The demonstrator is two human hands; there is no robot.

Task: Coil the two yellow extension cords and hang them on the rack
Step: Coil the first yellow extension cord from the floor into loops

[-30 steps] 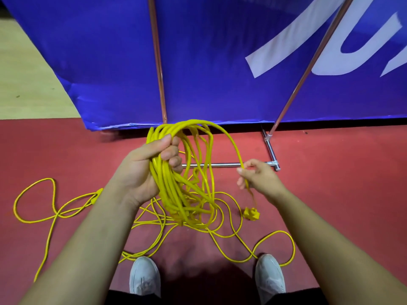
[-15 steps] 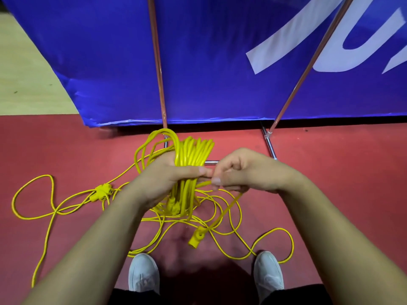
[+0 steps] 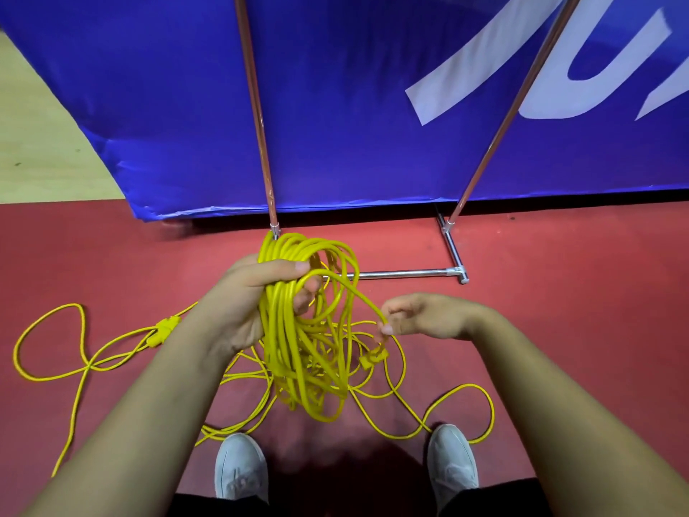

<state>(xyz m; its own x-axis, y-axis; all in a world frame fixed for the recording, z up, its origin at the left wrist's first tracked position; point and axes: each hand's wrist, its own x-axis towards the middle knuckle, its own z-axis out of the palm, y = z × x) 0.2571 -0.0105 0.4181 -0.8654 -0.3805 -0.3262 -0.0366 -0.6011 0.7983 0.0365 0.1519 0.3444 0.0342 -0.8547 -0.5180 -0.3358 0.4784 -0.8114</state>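
Our left hand (image 3: 238,304) grips the bundle of thin yellow extension-cord loops (image 3: 294,352) near its top. The fingers curl round it, the thumb lies across the strands, and the loops hang below the fist. Our right hand (image 3: 428,317) pinches a single strand coming off the top of the bundle. Its fingertips close on the strand right above the small yellow plug end (image 3: 373,359), which dangles just under them. That strand arcs free between the two hands, so we read this as the last turn of cord one: tail in hand, not yet laid into the bundle.

Outward from there, loose yellow cord (image 3: 88,367) lies on the red floor (image 3: 559,330). There's one big loop out left, another beside our right grey shoe (image 3: 453,457), and more tangled under the hanging bundle. A yellow plug-and-socket joint (image 3: 162,330) lies on the floor just left of our left wrist. We can't tell which floor strands belong to which cord, but we judge most of it is cord two, still uncoiled.

Rack: the chrome tube base (image 3: 399,273) sits on the floor just beyond the bundle. Two slanted uprights (image 3: 255,106) rise in front of the blue fabric banner (image 3: 335,125). The top rail is out of view, and nothing hangs on the parts we see.

Status, our estimate: cord one's coil is nearly closed and the task is under halfway. Left to do: tuck the tail, hang it, coil cord two, hang it
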